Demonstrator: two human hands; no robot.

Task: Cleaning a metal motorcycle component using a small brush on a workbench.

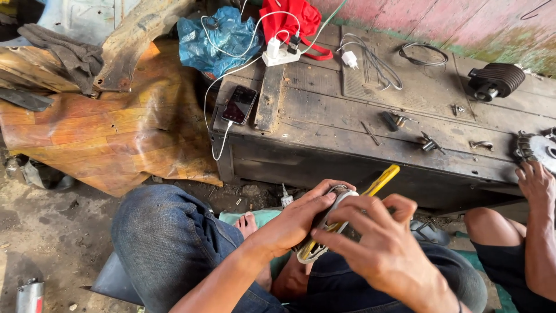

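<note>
left hand [289, 223] clamps metal part [333, 211] over lap | right hand [382, 243] pinches it too | yellow tool [379, 181] wedged in | advice: brace firmly, lever gently

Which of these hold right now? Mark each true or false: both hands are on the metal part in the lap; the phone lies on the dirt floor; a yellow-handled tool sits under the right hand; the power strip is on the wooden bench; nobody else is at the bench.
1. Both hands hold the metal part. True: the left hand and the right hand are both on it.
2. The phone lies on the dirt floor. False: it rests on the wooden bench, at its left end.
3. A yellow-handled tool sits under the right hand. True.
4. The power strip is on the bench. True.
5. Nobody else is at the bench. False: another person's hand rests at its right end.
</note>
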